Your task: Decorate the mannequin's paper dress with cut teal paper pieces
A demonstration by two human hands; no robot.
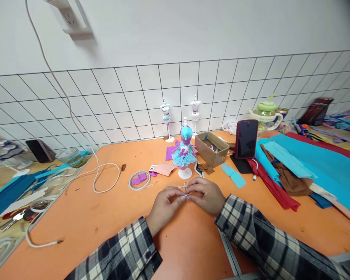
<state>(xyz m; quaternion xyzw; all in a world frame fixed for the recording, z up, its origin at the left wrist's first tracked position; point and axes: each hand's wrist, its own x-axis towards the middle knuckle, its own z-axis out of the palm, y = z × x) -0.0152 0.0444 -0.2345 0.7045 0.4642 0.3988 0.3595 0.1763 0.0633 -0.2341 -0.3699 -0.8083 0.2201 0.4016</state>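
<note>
Close together over the orange table (116,233), my left hand (167,205) and my right hand (205,194) pinch a tiny light-blue piece (186,195) between their fingertips. Its kind is too small to make out; it looks like paper or cloth. Just behind the fingers lie small scissors (184,187), partly hidden by my hands. Beyond them stands a small mannequin (186,149) on a white round base, dressed in a turquoise and purple ruffled dress. Two more white mannequins, one (166,116) at left and one (195,111) at right, stand by the wall.
Right of the dressed mannequin sits a cardboard box (214,149). A phone (246,139) leans upright beside folded blue sheets (317,155) and red material (275,186). A teapot (265,116) stands behind. At left lie a coiled white tube (130,182) and a white cable (97,171).
</note>
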